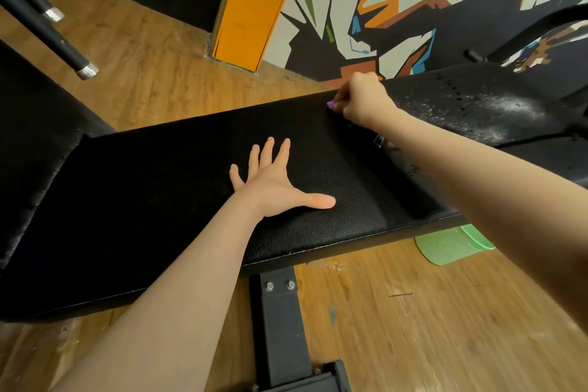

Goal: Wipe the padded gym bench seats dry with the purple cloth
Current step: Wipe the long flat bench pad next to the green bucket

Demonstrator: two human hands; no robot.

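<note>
My left hand (270, 181) lies flat on the black padded bench seat (159, 200), fingers straight and spread, thumb out to the side. My right hand (362, 102) is curled at the seat's far edge, clutching the purple cloth (331, 104), of which only a small corner peeks out. The next black pad (483, 111) to the right glistens with droplets.

You have a single wide-angle view, worn on your head, looking forward and steeply down across the black padded bench seat (178, 200) from close above it. Both your forearms run in from the bottom edge, the wood floor (413, 312) lies below, and the painted wall (413, 9) curves across the top.
</note>
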